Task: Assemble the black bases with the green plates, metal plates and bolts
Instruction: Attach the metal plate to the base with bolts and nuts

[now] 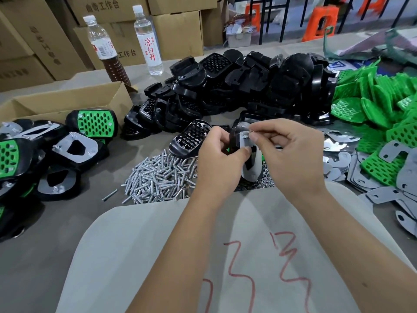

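**Inspector A:** What was recorded of the piece in hand?

**Inspector B:** A glossy black plastic base [234, 134], rounded at one end, was held upright above the table edge, over the heap of silver bolts [158, 177]. A flat grey metal plate with a central cut-out [249, 163] was seated against it. The left hand [216, 159] was curled round the base, thumb pressed on the plate. The right hand [291, 152] was pinching a small item at the plate's upper corner, thumb and forefinger closed together.

**Inspector A:** And what could not be made out?

**Inspector B:** The pinched item was too small to identify. Only a sliver of green was visible behind the base. The loose black bases [243, 86], green perforated plates [379, 105] and spare metal plates [383, 177] were noted beyond; the last ran off the right edge.
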Motion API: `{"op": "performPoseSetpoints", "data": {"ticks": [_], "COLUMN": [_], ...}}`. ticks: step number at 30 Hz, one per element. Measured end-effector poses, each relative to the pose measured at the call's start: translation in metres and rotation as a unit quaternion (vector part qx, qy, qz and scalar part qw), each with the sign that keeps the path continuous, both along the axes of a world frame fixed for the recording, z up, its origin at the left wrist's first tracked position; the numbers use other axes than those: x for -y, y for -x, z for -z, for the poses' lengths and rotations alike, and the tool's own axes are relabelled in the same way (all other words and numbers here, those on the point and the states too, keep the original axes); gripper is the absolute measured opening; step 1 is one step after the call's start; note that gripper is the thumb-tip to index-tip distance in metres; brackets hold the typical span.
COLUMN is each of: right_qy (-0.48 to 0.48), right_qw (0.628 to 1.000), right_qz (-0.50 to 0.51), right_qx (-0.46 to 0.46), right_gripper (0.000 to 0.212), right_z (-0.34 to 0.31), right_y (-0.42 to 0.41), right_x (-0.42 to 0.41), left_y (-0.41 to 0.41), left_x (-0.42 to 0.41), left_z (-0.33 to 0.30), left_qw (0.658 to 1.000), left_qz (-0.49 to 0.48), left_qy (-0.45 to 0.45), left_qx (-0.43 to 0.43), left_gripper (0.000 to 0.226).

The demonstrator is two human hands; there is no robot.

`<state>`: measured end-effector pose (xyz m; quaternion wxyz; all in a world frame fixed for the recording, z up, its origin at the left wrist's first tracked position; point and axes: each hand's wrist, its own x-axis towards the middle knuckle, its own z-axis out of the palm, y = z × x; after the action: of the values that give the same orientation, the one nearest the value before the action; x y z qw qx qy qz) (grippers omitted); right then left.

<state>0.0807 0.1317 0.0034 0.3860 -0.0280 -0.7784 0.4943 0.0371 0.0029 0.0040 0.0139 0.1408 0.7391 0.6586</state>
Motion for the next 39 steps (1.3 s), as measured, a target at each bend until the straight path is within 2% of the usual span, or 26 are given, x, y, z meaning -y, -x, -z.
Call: {"op": "performPoseSetpoints", "data": {"ticks": [11, 15, 19, 22, 27, 34, 39], "right_qy": [0.021, 0.036, 0.090, 0.122, 0.128, 0.137, 0.129], "right_qw": [0.998, 0.997, 0.993, 0.988, 0.987, 0.985, 0.984], "right_qz": [-0.033, -0.050, -0.066, -0.069, -0.060, -0.083, -0.111], "right_qx": [-0.051, -0.048, -0.050, -0.065, -0.076, -0.064, -0.049], "right_gripper": [0.010, 0.009, 0.019, 0.026, 0.019, 0.009, 0.011], "right_z": [0.007, 0.007, 0.004, 0.002, -0.002, -0.003, -0.004], "right_y": [0.004, 0.006, 0.004, 0.002, 0.001, 0.004, 0.004], "right_x": [0.000, 0.000, 0.005, 0.008, 0.010, 0.008, 0.007], "left_y": [-0.006, -0.007, -0.009, -0.012, -0.010, -0.010, -0.009], "left_x": [-0.003, -0.001, -0.002, -0.006, -0.005, -0.007, -0.006], "left_z": [-0.006, -0.007, -0.007, -0.008, -0.006, -0.002, 0.001], "left_qw": [0.998, 0.990, 0.973, 0.973, 0.982, 0.967, 0.969], "left_qz": [-0.037, -0.076, -0.111, -0.119, -0.108, -0.105, -0.110], "left_qy": [0.033, 0.049, 0.089, 0.082, 0.067, 0.100, 0.097], "left_qx": [-0.049, -0.110, -0.183, -0.178, -0.138, -0.210, -0.200], "left_gripper": [0.029, 0.028, 0.026, 0.027, 0.026, 0.024, 0.021]}}
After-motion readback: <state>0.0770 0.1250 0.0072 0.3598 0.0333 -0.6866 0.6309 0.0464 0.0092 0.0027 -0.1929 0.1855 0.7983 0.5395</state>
